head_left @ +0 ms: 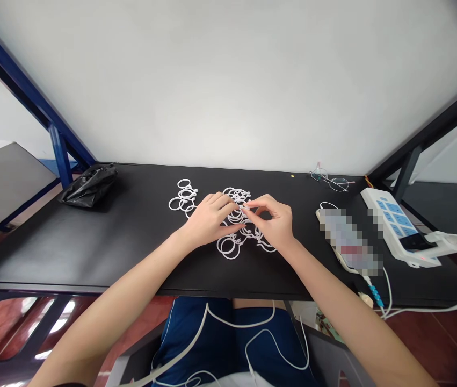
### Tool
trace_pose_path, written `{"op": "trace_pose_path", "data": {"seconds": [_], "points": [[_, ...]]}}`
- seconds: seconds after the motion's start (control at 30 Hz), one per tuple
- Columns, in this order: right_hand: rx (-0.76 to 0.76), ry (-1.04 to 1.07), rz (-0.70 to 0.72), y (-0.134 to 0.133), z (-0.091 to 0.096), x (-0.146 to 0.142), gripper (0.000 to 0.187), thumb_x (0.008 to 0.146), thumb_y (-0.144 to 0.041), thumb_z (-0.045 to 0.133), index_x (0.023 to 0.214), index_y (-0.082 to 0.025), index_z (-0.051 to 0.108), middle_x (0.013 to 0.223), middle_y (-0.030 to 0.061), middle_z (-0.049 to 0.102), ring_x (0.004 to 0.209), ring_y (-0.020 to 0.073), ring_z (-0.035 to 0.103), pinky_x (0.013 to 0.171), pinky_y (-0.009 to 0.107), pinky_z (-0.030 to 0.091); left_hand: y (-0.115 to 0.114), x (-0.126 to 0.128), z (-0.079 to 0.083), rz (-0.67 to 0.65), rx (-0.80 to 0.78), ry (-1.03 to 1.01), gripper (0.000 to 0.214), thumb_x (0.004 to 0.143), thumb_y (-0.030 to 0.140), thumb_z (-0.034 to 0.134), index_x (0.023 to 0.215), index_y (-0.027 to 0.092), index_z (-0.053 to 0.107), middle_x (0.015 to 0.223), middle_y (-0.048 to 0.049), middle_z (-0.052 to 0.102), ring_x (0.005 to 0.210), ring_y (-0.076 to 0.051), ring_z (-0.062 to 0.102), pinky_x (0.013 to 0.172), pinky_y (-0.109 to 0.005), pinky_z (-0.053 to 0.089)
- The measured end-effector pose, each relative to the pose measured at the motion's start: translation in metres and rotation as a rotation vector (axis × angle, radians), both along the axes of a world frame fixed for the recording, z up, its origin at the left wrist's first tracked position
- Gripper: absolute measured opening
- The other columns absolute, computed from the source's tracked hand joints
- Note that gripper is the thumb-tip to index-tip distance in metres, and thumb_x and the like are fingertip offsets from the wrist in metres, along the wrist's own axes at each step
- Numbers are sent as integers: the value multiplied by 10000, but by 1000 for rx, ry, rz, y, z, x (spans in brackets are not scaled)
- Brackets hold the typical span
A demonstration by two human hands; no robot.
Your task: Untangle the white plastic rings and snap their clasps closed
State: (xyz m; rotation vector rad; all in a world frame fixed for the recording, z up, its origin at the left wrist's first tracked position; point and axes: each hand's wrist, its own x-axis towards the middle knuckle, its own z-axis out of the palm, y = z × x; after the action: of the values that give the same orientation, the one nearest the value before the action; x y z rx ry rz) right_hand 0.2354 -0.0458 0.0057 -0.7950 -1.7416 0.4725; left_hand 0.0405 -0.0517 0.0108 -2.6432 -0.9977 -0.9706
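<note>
Over the table (143,242) at frame centre, I'm seeing the left hand (211,219), its grip unclear; the right hand (275,217) is pinching a white ring (245,207). It is lying between both hands' fingertips, over the pile (235,217).

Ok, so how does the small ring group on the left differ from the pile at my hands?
The left group has fewer rings than the central pile. The left group lies beside the left hand; the central pile is partly hidden by that hand and the right hand. Both are white and rest on the black tabletop.
</note>
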Motion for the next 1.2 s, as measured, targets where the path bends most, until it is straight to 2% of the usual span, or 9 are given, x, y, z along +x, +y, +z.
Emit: {"op": "trace_pose_path", "data": {"seconds": [0.13,0.3,0.53,0.73,0.87,1.0,1.2], "points": [[-176,103,91,-2,1,-3,86,761,-199,746,841,-217,721,801,31,715,718,172,682,586,291,561,1,1,-2,21,-26,3,386,890,498,571,1026,137,590,955,-97,635,871,-215,554,748,-337,445],[-440,302,219,0,6,-5,161,657,-228,832,765,-211,715,761,26,721,715,175,682,602,294,571,1,3,-5,21,-60,-2,457,873,532,578,1096,134,567,997,-111,629,913,-235,559,776,-359,453],[-637,385,341,4,8,-1,263,611,-246,863,833,-217,726,731,-4,715,723,148,676,657,292,577,-3,5,-5,-8,-107,-10,446,907,521,531,1123,131,551,1015,-112,626,922,-229,558,786,-357,448],[-676,432,345,7,8,1,271,601,-253,868,826,-212,724,767,6,741,713,140,683,585,249,560,-4,4,-2,-51,-183,-87,396,924,499,515,1065,130,531,901,-80,610,832,-203,538,751,-342,452],[-675,404,322,9,12,6,279,592,-263,870,831,-214,735,803,25,758,744,166,701,562,254,558,-7,3,1,-100,-345,-255,371,912,457,561,1125,159,499,935,-66,596,852,-188,540,783,-331,472],[-614,383,269,9,14,8,254,604,-265,863,824,-210,746,795,32,760,744,178,705,557,261,553,-11,3,7,-103,-507,-439,278,941,371,521,1136,175,494,960,-59,599,881,-172,565,804,-316,484],[-539,310,258,4,12,1,216,609,-247,861,792,-205,755,781,28,747,698,157,686,542,243,542,-8,1,7,-110,-495,-464,267,928,343,526,1119,157,511,951,-62,617,885,-171,572,839,-327,473]]}}
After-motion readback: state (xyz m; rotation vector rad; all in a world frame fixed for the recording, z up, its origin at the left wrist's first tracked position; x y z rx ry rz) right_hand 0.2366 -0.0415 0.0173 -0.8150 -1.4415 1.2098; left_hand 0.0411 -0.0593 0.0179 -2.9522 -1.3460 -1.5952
